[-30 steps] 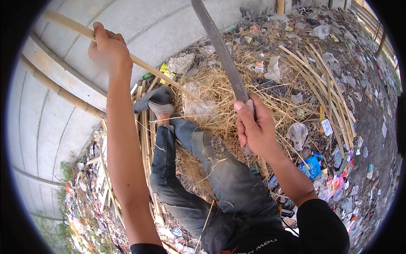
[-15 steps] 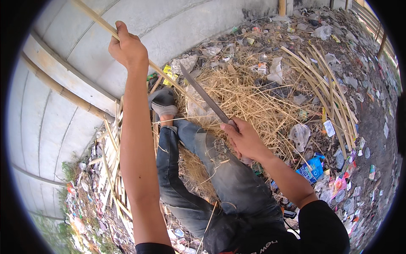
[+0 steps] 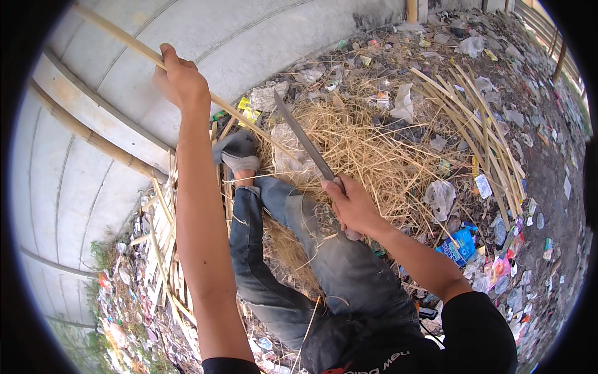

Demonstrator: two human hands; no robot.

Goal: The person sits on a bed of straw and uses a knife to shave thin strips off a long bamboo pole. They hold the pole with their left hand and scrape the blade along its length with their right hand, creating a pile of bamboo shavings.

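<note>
My left hand [image 3: 182, 82] is raised at the upper left, its fingers closed round a long, thin bamboo strip [image 3: 235, 113]. The strip slants from the top left corner down to a pale stone block [image 3: 288, 146], its lower end close to the block. In my right hand [image 3: 355, 207], above my thigh, is the handle of a machete [image 3: 303, 136]. Its dark, narrow blade points up and to the left, with the tip beyond the strip's lower part. Whether blade and strip touch, I cannot tell.
Bamboo shavings [image 3: 361, 137] are heaped beyond my knees. A bundle of split strips [image 3: 483, 134] lies to the right, with more strips [image 3: 163, 262] at the left. A concrete wall [image 3: 261, 37] rises at the back and left. Scattered litter [image 3: 461, 246] covers the ground.
My left hand has shifted slightly left and down, and the strip's upper part has moved with it. The machete's tip has swung a little to the right.
</note>
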